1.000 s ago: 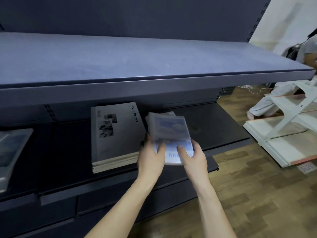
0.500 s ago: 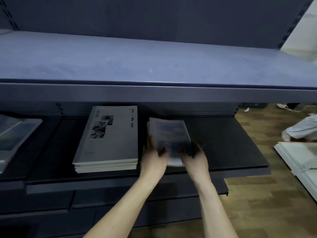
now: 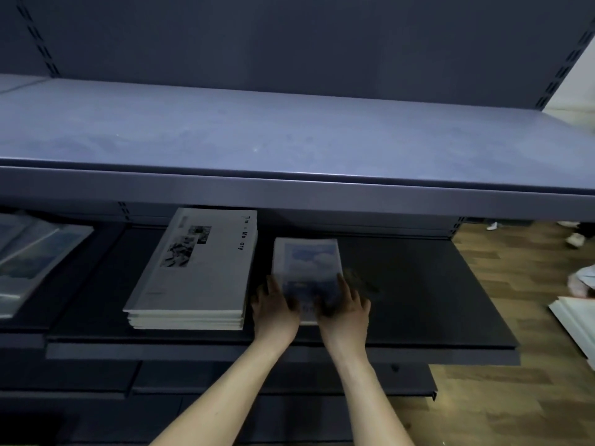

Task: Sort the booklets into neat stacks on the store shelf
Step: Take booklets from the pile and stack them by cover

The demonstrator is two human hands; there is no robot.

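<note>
A small stack of blue booklets with a cloud picture point(image 3: 307, 262) rests on the dark middle shelf point(image 3: 418, 300). My left hand point(image 3: 273, 309) grips its near left edge and my right hand point(image 3: 346, 312) grips its near right edge. Thumbs lie on the top cover. To the left, a gap apart, lies a neat stack of larger grey-white booklets point(image 3: 196, 268) with black photos and lettering. More blue booklets in plastic sleeves point(image 3: 29, 259) lie fanned at the far left of the neighbouring shelf.
A bare grey upper shelf point(image 3: 289, 133) overhangs the middle shelf and hides its back part. A lower dark shelf point(image 3: 289, 378) juts out below. Wooden floor point(image 3: 515, 397) lies to the right, with white boards point(image 3: 576, 323) and a person's feet there.
Both hands have moved the blue stack forward and down from in front of the shelf onto the middle shelf. The camera has turned left, so the floor items have slid right.
</note>
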